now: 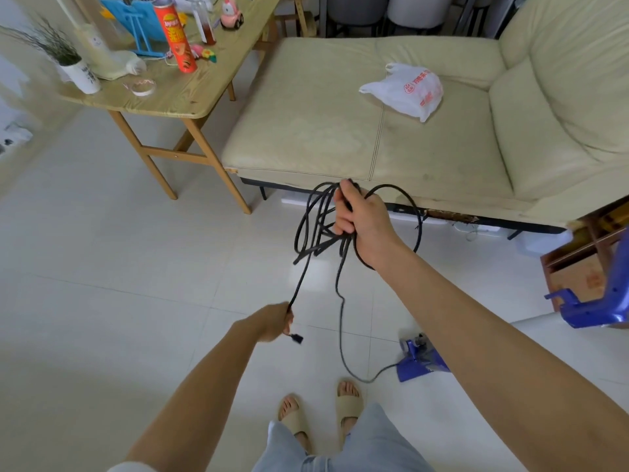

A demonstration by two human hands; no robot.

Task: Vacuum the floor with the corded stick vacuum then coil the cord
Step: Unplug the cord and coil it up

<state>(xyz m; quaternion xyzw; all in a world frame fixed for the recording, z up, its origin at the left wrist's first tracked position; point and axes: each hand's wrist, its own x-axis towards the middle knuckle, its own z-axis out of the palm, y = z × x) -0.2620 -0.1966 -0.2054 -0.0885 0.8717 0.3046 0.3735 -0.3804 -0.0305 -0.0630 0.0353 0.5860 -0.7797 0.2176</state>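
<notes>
A pale tiled floor [102,267] is seen from above, with a cream sofa [374,137] taken as the landmark of the room. To the left of the sofa, a wooden table [177,97] is crowded with a potted plant [73,68], a roll of tape [140,86], a red crisp tube [175,37] and a pink toy [231,13]. In front of the sofa, the left hand [274,321] is closed around the black cord [340,301] near its plug [296,339], which hangs just below the fingers. Above it, nearer the sofa's front edge, the right hand [360,216] is clenched around several gathered loops of the same cord, one loop hanging past the wrist. From the loops a single strand is trailed down to the blue vacuum head [420,361], which is set on the floor in front of the sofa's right end. On the sofa seat a white plastic bag [405,90] is lying; its contents cannot be made out.
</notes>
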